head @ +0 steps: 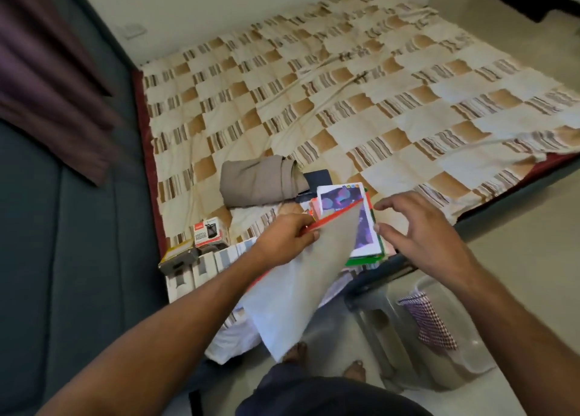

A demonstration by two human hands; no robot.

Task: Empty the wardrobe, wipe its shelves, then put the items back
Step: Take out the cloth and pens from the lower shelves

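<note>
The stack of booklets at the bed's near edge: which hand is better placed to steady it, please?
Right. The right hand hovers open beside the stack of booklets, holding nothing, while the left hand is occupied gripping the red-edged grey sheet.

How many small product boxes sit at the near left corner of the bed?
2: a white and red box on the bedspread, and a yellow-edged box just left of it at the mattress corner. Others may be hidden under the left hand.

Both forearms are bare, no sleeves showing. Dark navy clothing [314, 393] covers the lower body; the feet [354, 368] are bare.
</note>
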